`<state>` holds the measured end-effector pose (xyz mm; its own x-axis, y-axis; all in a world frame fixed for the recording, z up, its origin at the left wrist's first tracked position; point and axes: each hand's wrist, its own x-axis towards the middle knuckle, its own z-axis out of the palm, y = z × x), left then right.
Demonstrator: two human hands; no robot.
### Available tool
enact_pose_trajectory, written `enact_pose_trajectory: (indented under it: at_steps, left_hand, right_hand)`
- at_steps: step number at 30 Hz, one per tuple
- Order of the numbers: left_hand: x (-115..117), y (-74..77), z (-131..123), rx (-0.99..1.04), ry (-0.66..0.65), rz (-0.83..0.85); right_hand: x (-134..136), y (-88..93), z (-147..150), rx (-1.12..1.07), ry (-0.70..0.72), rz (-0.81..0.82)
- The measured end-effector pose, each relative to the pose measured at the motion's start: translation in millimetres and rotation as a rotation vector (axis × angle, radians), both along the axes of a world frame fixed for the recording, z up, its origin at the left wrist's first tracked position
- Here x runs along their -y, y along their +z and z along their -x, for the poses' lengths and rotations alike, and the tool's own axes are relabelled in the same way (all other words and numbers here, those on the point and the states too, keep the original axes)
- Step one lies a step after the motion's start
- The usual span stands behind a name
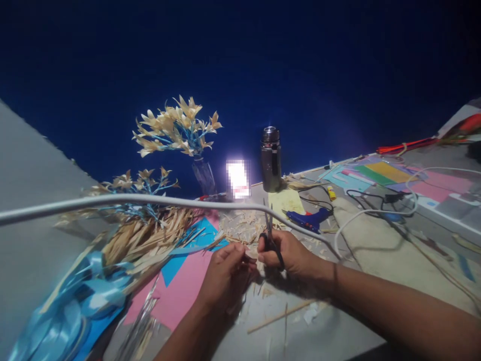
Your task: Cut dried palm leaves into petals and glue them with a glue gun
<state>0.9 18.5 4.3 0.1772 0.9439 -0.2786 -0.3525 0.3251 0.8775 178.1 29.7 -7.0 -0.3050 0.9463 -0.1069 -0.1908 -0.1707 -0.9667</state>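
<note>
Single head-worn view. Looks forward and down across table (379, 250) toward steel flask (270, 159). Close: left hand (225, 277) and right hand (291, 255) just in front of flask; blue wall (240, 60) behind flask.

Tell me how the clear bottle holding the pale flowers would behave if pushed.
Narrow and probably light, the clear bottle carries a wide pale flower spray, so it likely tips easily. It looks smooth, perhaps slippery, possibly breakable.
</note>
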Motion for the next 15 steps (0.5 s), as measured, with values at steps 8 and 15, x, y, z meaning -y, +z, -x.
enact_pose_trajectory:
  at_steps: [8, 15]
  left_hand:
    - [0, -9.2, -2, 0.198, -0.016, 0.001]
    - [8, -15.2, -15, 0.171, 0.005, 0.037]
  right_hand:
    - [1, -8.3, 1, -0.025, -0.112, -0.032]
    - [1, -8.3, 4, -0.035, -0.054, -0.021]
